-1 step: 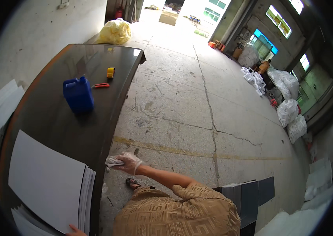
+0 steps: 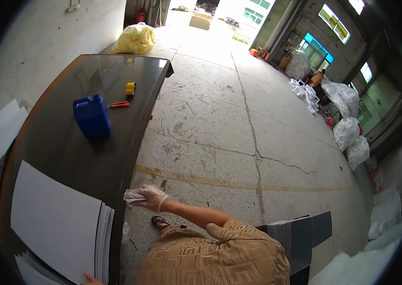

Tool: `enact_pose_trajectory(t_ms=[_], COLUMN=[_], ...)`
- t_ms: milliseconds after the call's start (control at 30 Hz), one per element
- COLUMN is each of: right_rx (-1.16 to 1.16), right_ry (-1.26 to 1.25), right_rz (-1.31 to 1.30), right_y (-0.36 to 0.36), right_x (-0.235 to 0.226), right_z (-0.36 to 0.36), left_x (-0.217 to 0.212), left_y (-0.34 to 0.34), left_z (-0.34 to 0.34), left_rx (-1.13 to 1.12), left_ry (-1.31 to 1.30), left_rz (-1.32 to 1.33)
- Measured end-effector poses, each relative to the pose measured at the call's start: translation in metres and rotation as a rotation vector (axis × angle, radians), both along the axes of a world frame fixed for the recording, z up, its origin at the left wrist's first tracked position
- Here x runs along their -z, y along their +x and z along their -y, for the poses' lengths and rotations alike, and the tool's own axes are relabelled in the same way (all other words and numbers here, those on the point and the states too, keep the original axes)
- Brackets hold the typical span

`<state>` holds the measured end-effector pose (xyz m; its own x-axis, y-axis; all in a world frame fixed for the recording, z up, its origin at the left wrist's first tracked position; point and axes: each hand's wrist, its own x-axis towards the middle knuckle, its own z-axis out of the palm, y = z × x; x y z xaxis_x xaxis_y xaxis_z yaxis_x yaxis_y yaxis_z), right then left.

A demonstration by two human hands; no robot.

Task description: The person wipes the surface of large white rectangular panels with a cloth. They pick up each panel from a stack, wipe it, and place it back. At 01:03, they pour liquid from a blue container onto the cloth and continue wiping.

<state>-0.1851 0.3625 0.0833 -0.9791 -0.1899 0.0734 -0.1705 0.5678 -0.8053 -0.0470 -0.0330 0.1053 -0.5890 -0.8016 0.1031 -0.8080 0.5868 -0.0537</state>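
Clear plastic film gloves my right hand (image 2: 152, 197), whose fingers are closed around a crumpled white cloth (image 2: 134, 195) just off the table's right edge. At the bottom of the view, my left hand (image 2: 91, 280) is mostly cut off by the frame. Its visible finger lies stretched on the near corner of a stack of large white sheets (image 2: 58, 218). The sheets lie on the dark, glossy table (image 2: 49, 142), their right edges slightly fanned. Below them at the lower left is another stack of pale sheets (image 2: 34, 270).
Farther up the table stand a blue jerrycan (image 2: 91, 116), a red utility knife (image 2: 119, 104) and a yellow tape roll (image 2: 130, 89). Dark grey boards (image 2: 298, 237) lie at my right. A yellowish bag (image 2: 136, 39) sits beyond the table; white bags (image 2: 346, 133) line the right wall.
My right hand with the cloth has shifted slightly left, toward the table edge. The whole view has moved a little. My left hand stays at the sheets' corner.
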Motion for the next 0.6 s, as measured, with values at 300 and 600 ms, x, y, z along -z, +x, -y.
enact_pose_trajectory(t_ms=[300,600], right_rx=[-0.253,-0.498], right_ry=[-0.154,0.093], right_rz=[0.405,-0.015], right_y=[-0.108,-0.115], right_x=[-0.049,-0.03], right_z=[0.083,0.121], left_x=[0.048,-0.001], left_y=[0.0,0.002], left_z=[0.059,0.056], left_rx=[-0.012,-0.241], left_ry=[-0.025,0.476], left_rz=[-0.036,-0.759])
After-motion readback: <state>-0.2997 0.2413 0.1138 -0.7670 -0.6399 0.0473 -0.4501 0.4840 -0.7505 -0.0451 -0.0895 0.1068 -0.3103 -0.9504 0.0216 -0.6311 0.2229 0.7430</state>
